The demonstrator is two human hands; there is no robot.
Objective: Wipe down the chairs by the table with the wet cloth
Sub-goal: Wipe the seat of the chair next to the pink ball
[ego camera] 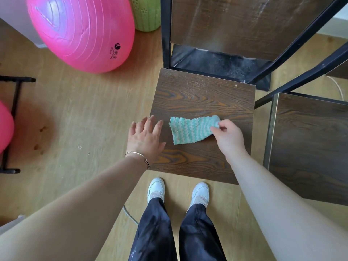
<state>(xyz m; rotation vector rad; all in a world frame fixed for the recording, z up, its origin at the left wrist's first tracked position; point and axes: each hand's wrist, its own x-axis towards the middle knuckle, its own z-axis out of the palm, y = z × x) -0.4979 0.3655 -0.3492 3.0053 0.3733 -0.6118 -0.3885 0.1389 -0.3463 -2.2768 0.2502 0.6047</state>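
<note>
Two hands are working over the chair seat (203, 95): right hand (228, 137) is pinching the striped cloth (190, 129), lying mid-seat; left hand (146, 137) is hovering spread at the seat's left edge.

The chair seat (203, 95) has bare wood at the back and at the front. In the middle lies the cloth (190, 129), with the right hand (228, 136) pinching its right corner. The left hand (146, 138) lies flat on the seat's left edge. Behind the seat, the chair back (244, 25) and its black posts (166, 32) stand up like a wall. On the right, a second chair (308, 147) is just beside, with only a thin strip of floor between. On the left the floor (84, 119) is wide open. Farther off there sit a pink ball (81, 29) and a black rack (13, 119).
</note>
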